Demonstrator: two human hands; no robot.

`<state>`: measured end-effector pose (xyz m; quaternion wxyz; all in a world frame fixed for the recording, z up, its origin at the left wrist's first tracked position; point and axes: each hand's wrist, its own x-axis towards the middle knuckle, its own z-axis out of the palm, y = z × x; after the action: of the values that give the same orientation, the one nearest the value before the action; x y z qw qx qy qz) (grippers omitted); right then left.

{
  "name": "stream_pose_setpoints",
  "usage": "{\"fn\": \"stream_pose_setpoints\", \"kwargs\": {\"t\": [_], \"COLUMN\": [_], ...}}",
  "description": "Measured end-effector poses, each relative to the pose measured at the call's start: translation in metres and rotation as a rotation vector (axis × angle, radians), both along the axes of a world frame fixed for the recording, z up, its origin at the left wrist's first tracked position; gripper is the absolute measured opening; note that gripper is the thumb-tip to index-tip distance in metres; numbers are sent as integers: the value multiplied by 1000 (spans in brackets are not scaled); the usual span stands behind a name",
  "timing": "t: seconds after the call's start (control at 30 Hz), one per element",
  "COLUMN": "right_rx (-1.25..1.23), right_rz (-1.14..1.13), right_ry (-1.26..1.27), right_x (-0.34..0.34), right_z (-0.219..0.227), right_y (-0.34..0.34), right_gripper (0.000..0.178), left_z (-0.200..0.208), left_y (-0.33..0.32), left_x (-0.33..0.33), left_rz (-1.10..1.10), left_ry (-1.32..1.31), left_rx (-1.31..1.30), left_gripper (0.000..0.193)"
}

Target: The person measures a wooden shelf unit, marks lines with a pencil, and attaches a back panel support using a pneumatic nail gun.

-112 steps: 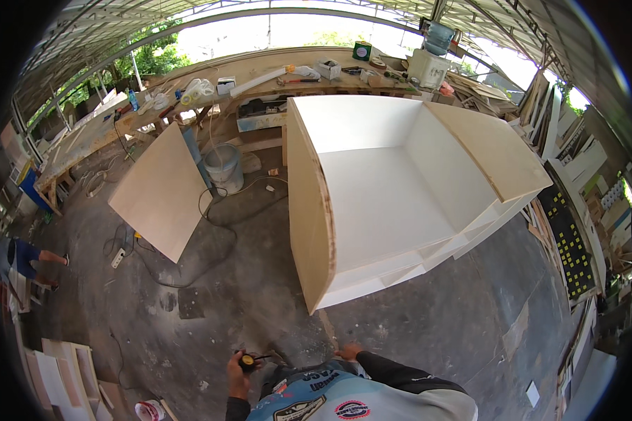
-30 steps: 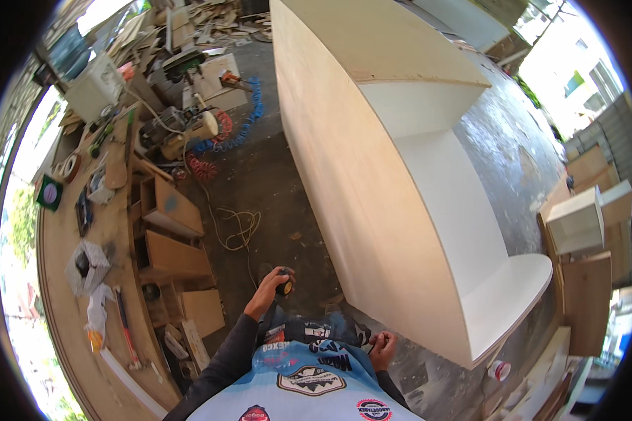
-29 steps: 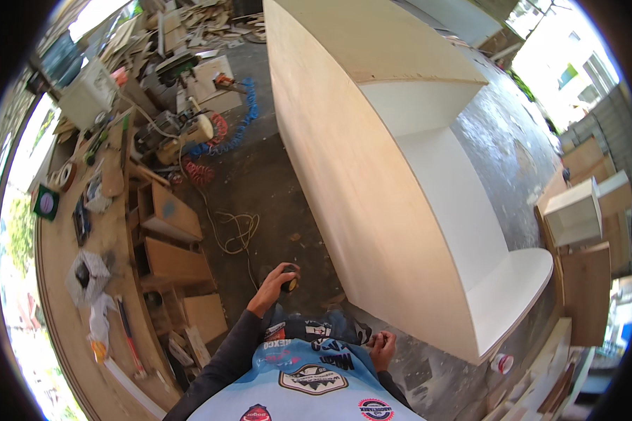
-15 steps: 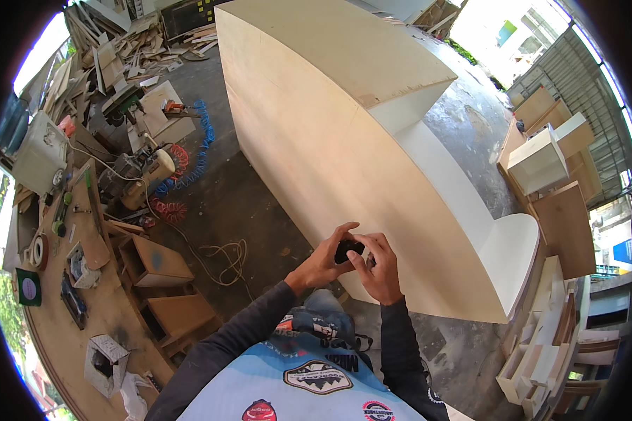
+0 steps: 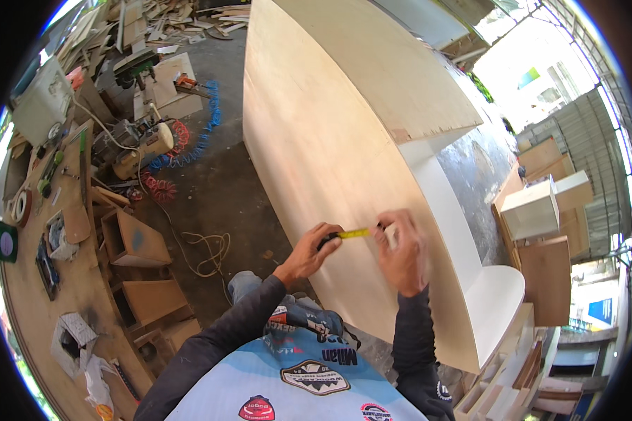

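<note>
My left hand (image 5: 309,251) is closed around the small black case of a tape measure (image 5: 328,240). A short length of yellow blade (image 5: 354,233) runs from the case to my right hand (image 5: 400,252), whose fingers pinch its free end; that hand is slightly blurred. Both hands are held over the broad face of a large pale plywood cabinet (image 5: 330,154). Whether the blade touches the wood I cannot tell.
On the left a long wooden workbench (image 5: 21,302) carries hand tools and a tape roll (image 5: 22,207). Beside it stand open wooden boxes (image 5: 135,238), a compressor (image 5: 144,147) and a loose cable (image 5: 207,256) on the floor. Wood offcuts lie at the back; white-and-brown cabinets (image 5: 534,210) stand right.
My right hand has moved right, away from my left, and yellow blade now shows between them. My view has shifted, so the cabinet sits differently in the picture.
</note>
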<state>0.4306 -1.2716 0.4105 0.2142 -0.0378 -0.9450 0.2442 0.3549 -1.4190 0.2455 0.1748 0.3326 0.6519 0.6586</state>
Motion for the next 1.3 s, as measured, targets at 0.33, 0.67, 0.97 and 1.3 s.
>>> {"fn": "stream_pose_setpoints", "kwargs": {"t": [0.33,0.67,0.97,1.3], "right_rx": [344,555,624,688], "right_rz": [-398,-415,-338,-336], "right_ry": [82,165,131,85], "right_x": [-90,-106,-110,-114], "right_z": [50,33,32,41], "right_y": [9,14,10,15], "right_gripper": [14,13,13,14], "left_z": [-94,-113,-135,-141], "left_y": [28,65,77,95], "left_x": [-70,-86,-88,-72], "left_rz": [11,-61,299,470], "left_ry": [-220,-275,-163,-294], "left_rx": [45,49,-113,-85], "left_gripper": [21,27,32,30]}}
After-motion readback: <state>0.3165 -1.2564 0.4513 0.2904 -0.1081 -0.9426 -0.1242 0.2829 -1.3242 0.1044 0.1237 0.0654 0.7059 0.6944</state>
